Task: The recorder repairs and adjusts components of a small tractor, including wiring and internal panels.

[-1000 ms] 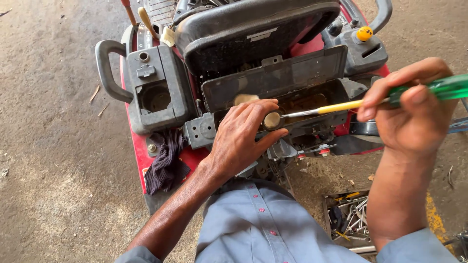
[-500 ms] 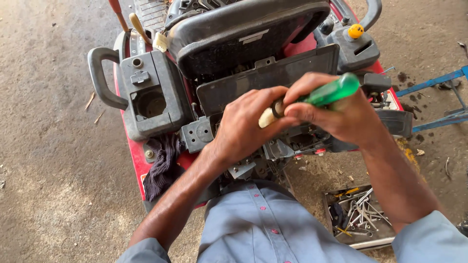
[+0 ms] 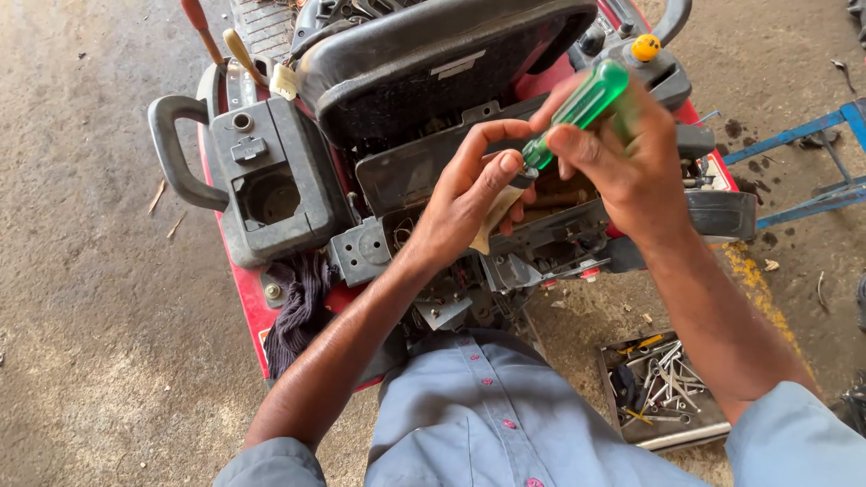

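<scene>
A green-handled screwdriver [image 3: 577,108] is gripped by the right hand [image 3: 622,153]; its shaft is pinched by the left hand [image 3: 469,203] over the open compartment [image 3: 559,225]. Next, the tip probably must be seated.

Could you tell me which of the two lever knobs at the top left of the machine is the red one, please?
The left knob is red, cut off by the top edge. The one beside it to the right is cream-coloured.
</scene>
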